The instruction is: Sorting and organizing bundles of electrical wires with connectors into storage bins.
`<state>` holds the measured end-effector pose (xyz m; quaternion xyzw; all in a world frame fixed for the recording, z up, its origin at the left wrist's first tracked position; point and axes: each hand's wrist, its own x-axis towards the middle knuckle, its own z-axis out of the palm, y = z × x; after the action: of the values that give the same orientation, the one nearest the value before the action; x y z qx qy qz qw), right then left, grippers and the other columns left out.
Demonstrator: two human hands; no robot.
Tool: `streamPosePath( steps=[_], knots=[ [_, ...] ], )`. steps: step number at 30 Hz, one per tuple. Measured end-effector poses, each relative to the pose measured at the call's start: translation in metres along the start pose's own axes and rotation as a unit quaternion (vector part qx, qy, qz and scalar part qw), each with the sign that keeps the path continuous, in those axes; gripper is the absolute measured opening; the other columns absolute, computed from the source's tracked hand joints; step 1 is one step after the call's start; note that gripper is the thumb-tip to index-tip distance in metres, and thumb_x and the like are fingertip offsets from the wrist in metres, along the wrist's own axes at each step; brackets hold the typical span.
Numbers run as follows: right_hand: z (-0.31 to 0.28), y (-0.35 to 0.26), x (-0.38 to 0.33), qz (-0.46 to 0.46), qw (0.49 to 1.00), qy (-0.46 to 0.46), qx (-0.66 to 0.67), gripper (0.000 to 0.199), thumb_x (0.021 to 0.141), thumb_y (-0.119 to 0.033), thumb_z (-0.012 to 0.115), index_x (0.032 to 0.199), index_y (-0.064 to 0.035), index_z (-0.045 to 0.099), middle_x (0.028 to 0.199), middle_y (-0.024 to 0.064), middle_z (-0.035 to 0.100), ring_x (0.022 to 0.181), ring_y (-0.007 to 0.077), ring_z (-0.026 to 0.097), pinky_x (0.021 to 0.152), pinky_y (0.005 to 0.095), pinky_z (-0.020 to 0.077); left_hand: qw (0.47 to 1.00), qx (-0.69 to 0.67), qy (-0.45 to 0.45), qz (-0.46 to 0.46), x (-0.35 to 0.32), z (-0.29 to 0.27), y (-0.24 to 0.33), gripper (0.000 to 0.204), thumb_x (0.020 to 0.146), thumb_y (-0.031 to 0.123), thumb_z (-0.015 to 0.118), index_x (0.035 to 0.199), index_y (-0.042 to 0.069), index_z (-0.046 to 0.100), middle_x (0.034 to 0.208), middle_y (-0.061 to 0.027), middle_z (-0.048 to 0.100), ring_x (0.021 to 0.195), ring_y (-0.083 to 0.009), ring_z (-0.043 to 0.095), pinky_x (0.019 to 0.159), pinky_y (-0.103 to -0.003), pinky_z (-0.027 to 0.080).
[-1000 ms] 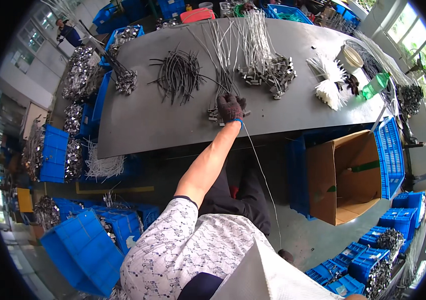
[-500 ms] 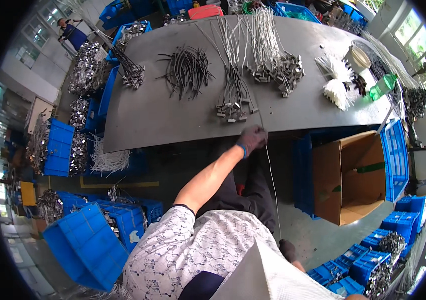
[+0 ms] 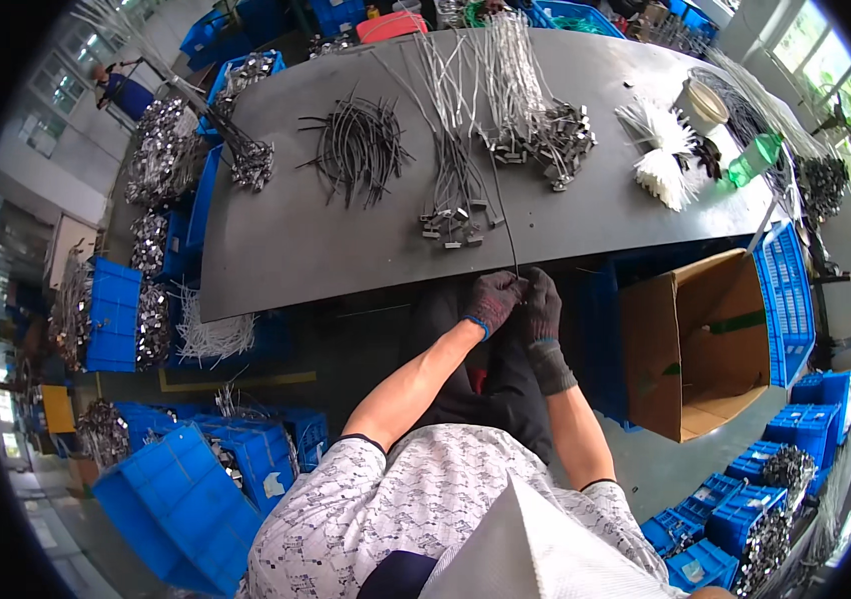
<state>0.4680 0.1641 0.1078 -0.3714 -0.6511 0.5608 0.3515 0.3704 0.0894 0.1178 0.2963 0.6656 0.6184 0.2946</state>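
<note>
Both my hands wear dark knitted gloves and meet at the table's near edge. A thin dark cable (image 3: 507,225) runs from the table down to their fingertips. My left hand (image 3: 495,301) is closed, pinching the cable's end. My right hand (image 3: 543,304) is beside it, its fingers bent together at the same spot; the cable between them is partly hidden. On the table (image 3: 345,260) just beyond lies a bundle of cables with metal end blocks (image 3: 453,225). Another pile of metal-ended cables (image 3: 550,145) lies to its right, and black tube pieces (image 3: 355,150) to its left.
White strips (image 3: 665,165), a green bottle (image 3: 755,160) and a round bowl (image 3: 707,102) sit at the table's right. A cardboard box in a blue crate (image 3: 680,349) stands at my right. Blue crates (image 3: 181,499) fill the left floor. Another person (image 3: 124,92) is far left.
My right hand has come up from low at my right side, where the cable stretched down to it, to meet the left hand at the table edge. My left hand has shifted slightly left and down.
</note>
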Motion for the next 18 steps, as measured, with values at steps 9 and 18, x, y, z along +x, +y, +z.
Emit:
streamPosePath(
  steps=[9,18],
  knots=[
    [0.049,-0.047,0.118,0.019,0.966,-0.031,-0.257,0.048,0.099,-0.033,0.053,0.142,-0.0145,0.045,0.112,0.0253,0.066,0.104,0.0408,0.066,0.088,0.0477,0.0518,0.974,0.200,0.089,0.048,0.116,-0.139,-0.003,0.032,0.094,0.037,0.066,0.095,0.006,0.073,0.085,-0.0191,0.071,0.075,-0.0309,0.071,0.070,-0.041,0.055],
    [0.002,-0.005,0.268,0.009,0.896,-0.069,-0.438,0.051,0.094,-0.042,0.058,0.132,-0.0083,0.058,0.122,0.0270,0.060,0.118,0.0447,0.056,0.100,0.0510,0.0461,0.746,0.558,0.329,-0.153,0.153,-0.319,-0.066,0.033,0.089,0.032,0.059,0.111,0.008,0.066,0.110,-0.0184,0.069,0.106,-0.0414,0.066,0.086,-0.053,0.055]
  ],
)
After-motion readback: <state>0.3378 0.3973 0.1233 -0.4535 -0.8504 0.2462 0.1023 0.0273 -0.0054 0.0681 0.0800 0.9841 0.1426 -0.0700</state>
